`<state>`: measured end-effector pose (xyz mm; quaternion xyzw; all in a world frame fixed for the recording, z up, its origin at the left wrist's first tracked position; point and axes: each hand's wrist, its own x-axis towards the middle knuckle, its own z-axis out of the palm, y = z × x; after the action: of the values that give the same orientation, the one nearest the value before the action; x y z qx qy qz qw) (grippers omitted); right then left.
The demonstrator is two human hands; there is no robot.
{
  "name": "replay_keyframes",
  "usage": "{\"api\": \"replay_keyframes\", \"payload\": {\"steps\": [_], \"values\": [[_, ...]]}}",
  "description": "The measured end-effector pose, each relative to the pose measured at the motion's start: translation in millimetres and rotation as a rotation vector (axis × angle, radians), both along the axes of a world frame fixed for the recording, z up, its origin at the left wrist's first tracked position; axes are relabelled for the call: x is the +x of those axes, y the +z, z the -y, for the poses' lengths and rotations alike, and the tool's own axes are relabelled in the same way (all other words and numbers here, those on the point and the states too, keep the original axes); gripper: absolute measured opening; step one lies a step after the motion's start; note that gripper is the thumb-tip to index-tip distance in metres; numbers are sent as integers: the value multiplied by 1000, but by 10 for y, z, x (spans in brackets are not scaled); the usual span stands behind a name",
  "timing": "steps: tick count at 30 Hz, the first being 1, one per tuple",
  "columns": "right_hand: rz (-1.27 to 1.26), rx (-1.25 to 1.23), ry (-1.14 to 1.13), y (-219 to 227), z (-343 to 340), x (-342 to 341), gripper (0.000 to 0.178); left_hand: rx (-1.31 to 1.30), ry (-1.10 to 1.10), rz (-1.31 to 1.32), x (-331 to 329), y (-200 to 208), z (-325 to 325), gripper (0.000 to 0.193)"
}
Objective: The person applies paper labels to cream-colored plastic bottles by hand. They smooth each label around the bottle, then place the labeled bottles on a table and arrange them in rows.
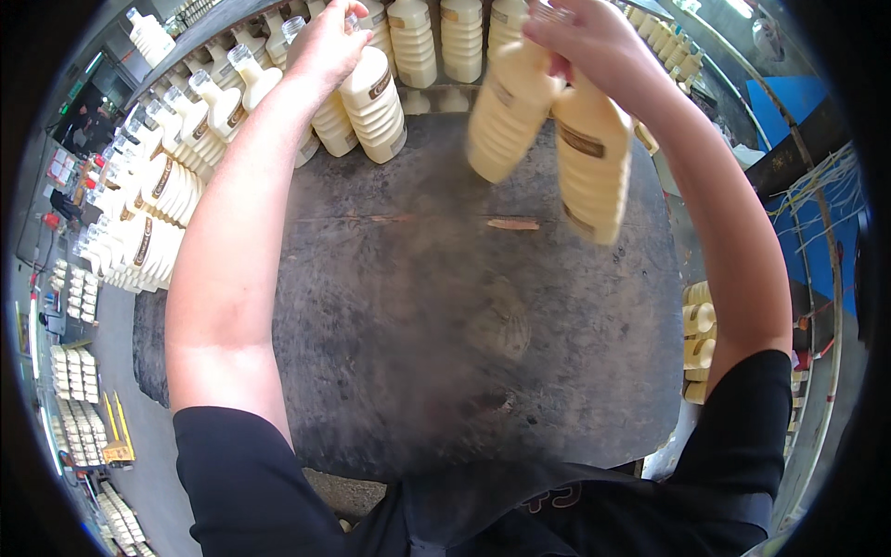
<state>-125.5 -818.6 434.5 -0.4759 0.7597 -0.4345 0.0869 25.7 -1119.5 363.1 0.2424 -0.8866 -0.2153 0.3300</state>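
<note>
My right hand point(580, 32) is closed round the necks of two ribbed, cream-coloured bottles with brown labels. The left bottle point(513, 116) of this pair leans and looks slightly blurred; the right bottle point(594, 162) hangs beside it over the dark tabletop point(399, 325). At the far left edge of the table, my left hand point(323, 51) has its fingers closed at the neck of a similar bottle point(374, 107). Another bottle point(334, 128) stands against it, its top partly hidden by that hand. Whether the left hand grips this second bottle too, I cannot tell.
Rows of matching bottles stand along the far edge point(413, 42) and crowd the left side point(153, 218). More bottles point(698, 325) sit low beyond the table's right edge. A reddish scrap point(512, 224) lies on the tabletop. Blue sheeting point(789, 97) and a thin pole point(831, 260) are at the right.
</note>
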Motion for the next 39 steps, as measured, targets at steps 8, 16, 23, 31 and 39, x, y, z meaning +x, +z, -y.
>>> {"api": "replay_keyframes", "payload": {"steps": [8, 16, 23, 31, 39], "values": [[-29, -82, 133, -337, 1265, -35, 35, 44, 8, -36, -64, 22, 114, 32], [-274, 158, 47, -309, 1634, -77, 39, -25, 36, -159, -142, -33, 3, 31], [-99, -50, -14, -354, 1452, -209, 51, -22, 92, -111, -77, 42, -236, 46], [-21, -451, -119, -539, 1422, -580, 35, -682, 95, -375, -69, 72, -672, 51], [-59, -573, -135, -882, 1488, -682, 50, -505, 56, -280, 218, -147, -756, 42]]}}
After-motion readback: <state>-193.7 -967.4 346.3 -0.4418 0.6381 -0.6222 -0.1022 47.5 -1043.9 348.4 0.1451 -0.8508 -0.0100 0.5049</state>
